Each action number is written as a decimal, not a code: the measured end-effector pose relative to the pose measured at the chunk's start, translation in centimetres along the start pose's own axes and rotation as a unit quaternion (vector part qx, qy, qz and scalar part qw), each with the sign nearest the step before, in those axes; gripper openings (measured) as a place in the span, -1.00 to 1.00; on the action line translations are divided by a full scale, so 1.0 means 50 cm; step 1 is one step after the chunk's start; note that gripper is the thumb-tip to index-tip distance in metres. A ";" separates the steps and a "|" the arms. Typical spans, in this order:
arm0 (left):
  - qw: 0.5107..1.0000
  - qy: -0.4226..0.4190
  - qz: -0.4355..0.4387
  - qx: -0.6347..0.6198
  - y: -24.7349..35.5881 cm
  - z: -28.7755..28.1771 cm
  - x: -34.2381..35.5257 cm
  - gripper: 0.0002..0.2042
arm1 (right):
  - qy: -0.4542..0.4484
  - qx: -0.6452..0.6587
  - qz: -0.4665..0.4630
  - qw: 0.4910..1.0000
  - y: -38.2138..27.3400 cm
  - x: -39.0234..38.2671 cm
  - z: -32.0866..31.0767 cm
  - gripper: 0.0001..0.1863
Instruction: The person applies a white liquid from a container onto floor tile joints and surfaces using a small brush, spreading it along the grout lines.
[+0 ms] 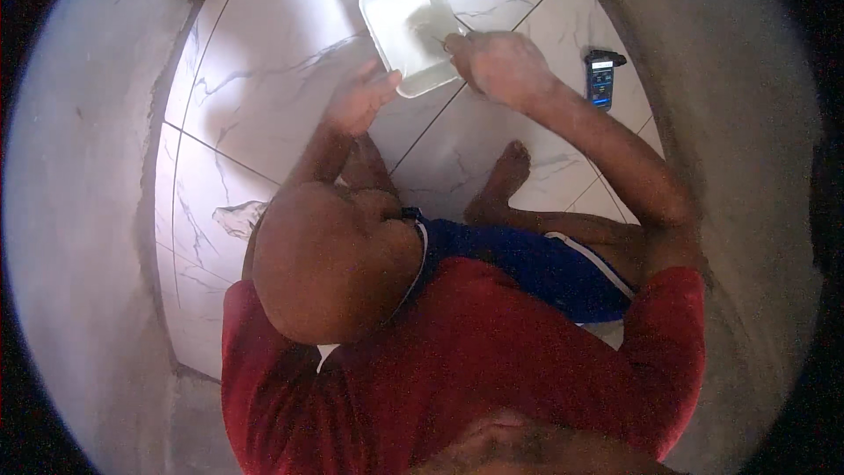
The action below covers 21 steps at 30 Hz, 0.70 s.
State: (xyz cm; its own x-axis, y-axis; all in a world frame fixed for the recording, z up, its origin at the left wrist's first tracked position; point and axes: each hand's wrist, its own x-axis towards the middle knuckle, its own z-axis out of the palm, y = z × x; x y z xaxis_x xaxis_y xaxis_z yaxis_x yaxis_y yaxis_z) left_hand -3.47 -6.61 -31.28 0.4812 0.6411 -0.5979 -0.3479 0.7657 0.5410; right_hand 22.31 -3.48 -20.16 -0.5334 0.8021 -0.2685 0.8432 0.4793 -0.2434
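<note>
While left hand [360,104] pinches tray [406,25] by near-left corner, likely steadying it, right hand [501,63] curls at right edge; closure and hold, can't tell.

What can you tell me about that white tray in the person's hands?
The tray is plain white, shallow and roughly rectangular, with rounded corners, raised walls and a rim; it looks like foam or thin plastic. Its open side faces the camera, and it sits slightly turned, against the marbled tile floor; whether it rests there is unclear. The left hand grips its near left edge. The right hand is at its right edge, too blurred to tell whether it touches.
</note>
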 end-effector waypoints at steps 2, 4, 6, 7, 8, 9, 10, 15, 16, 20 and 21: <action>1.000 0.000 -0.004 0.016 0.007 0.006 0.001 -0.37 | -0.018 0.008 0.000 1.000 -0.016 -0.016 0.015 -0.79; 0.999 0.002 -0.008 0.033 0.010 0.007 -0.002 -0.39 | -0.009 0.031 -0.013 0.999 -0.032 -0.020 0.022 -0.81; 1.000 -0.001 -0.006 0.026 0.010 0.002 -0.008 -0.43 | 0.001 0.055 -0.027 0.998 -0.047 -0.013 0.023 -0.82; 1.000 -0.002 -0.007 0.026 0.012 0.004 -0.008 -0.43 | 0.001 0.060 -0.027 0.998 -0.053 -0.006 0.020 -0.82; 1.000 -0.012 -0.004 0.011 0.014 0.007 -0.008 -0.45 | 0.002 0.064 -0.028 0.998 -0.058 0.002 0.016 -0.82; 1.000 -0.022 0.000 -0.005 0.017 0.009 -0.008 -0.46 | 0.002 0.064 -0.026 0.998 -0.062 0.010 0.014 -0.82; 1.000 -0.023 -0.001 -0.004 0.016 0.010 -0.006 -0.46 | 0.003 0.076 -0.022 0.997 -0.063 0.019 0.014 -0.82; 1.000 -0.016 -0.011 -0.018 0.023 0.016 -0.009 -0.44 | 0.009 0.088 -0.005 0.996 -0.047 0.058 -0.001 -0.82; 1.000 -0.016 -0.012 -0.019 0.022 0.016 -0.010 -0.44 | 0.019 0.096 0.004 0.995 -0.042 0.060 -0.004 -0.81; 1.000 -0.012 -0.022 0.017 0.024 0.015 -0.014 -0.46 | 0.046 0.127 0.008 0.991 -0.048 0.061 -0.007 -0.78; 0.999 -0.018 -0.021 0.024 0.026 0.015 -0.016 -0.45 | 0.046 0.128 0.007 0.991 -0.051 0.057 -0.008 -0.78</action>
State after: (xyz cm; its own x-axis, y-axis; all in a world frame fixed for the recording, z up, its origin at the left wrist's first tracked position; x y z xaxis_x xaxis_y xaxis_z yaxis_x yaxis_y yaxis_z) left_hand -3.73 -6.17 -29.64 0.5238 0.6052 -0.5995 -0.2886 0.7882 0.5435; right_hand 18.64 -2.27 -19.93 -0.5039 0.8424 -0.1908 0.7999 0.3718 -0.4710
